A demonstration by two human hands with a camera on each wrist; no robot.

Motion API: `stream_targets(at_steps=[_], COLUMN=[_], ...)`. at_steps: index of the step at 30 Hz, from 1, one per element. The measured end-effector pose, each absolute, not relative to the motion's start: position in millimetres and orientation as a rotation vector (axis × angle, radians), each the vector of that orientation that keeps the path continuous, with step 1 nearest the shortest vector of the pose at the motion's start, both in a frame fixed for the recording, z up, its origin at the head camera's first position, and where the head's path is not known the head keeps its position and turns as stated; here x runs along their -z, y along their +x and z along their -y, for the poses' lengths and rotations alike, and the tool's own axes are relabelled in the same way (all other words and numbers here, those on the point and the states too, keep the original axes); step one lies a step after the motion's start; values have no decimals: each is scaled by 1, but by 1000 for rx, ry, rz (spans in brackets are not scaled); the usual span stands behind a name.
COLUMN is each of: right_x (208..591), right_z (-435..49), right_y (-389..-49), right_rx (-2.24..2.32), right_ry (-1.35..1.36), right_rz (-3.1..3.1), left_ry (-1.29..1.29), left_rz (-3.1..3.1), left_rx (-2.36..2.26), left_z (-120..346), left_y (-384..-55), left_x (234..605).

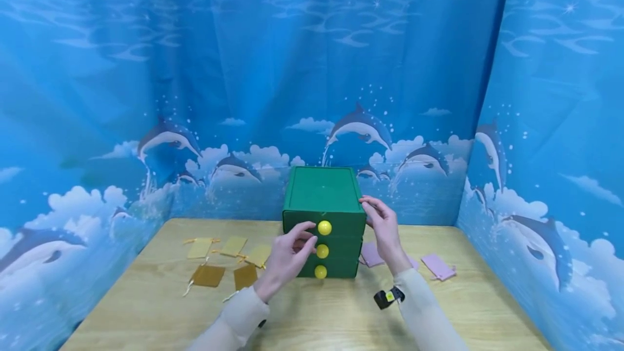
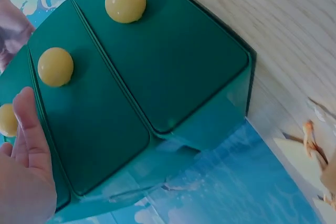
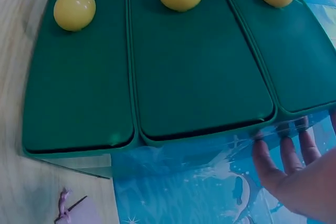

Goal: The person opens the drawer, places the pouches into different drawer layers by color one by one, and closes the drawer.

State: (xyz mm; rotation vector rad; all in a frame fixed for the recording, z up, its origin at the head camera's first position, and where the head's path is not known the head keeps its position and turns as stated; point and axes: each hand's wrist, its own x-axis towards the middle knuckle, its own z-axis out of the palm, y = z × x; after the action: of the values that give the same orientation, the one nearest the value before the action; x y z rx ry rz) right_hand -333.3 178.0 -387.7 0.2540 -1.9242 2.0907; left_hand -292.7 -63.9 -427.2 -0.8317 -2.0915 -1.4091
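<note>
Green and boxy, the three-drawer cabinet (image 1: pixel 322 191) stands upright on the wooden table (image 1: pixel 341 318), its drawer fronts closed or nearly so, with a top knob (image 1: pixel 324 227), a middle knob (image 1: pixel 322 251) and a bottom knob (image 1: pixel 320 272) (all round and yellow) in a column down the front. The left hand (image 1: pixel 287 253) is at the upper front, just beside the top knob, its thumb and forefinger spread apart in a loose curve with nothing gripped between them; whether a fingertip touches the knob, I cannot tell. On the other side, the right hand (image 1: pixel 385 226) is by the cabinet's upper right edge, and the right wrist view shows its fingers spread and extended toward the side wall, their tips at or very near it. Left of the cabinet lie three pale yellow pouches (image 1: pixel 234 246) with orange cords, and nearer the person two brown pouches (image 1: pixel 208 275) with whitish cords. Lilac pouches (image 1: pixel 438 267) lie to the right, some partly hidden by the right arm. Off-white sleeves (image 1: pixel 239 313) cover both forearms, and a blue backdrop (image 1: pixel 292 42) printed with leaping dolphins hangs behind.
</note>
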Motion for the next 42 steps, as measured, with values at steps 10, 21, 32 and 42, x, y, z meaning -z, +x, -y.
stream_targets(at_steps=[10,21,32,42], right_x=[383,382,377,374], right_z=[-181,-182,-185,-186], right_y=[-334,-335,-332,-333], right_rx=[-2136,-2259,-2202,-2205], right_ry=[320,253,228,224], right_rz=[2018,2028,2088,2127], left_ry=[-814,-803,-842,-846], left_rz=[2144,2210,2131,2085], left_rx=[1501,1549,1329,1303], left_z=[53,48,40,40], left_y=[-295,-299,-306,-308], left_x=[422,415,409,411])
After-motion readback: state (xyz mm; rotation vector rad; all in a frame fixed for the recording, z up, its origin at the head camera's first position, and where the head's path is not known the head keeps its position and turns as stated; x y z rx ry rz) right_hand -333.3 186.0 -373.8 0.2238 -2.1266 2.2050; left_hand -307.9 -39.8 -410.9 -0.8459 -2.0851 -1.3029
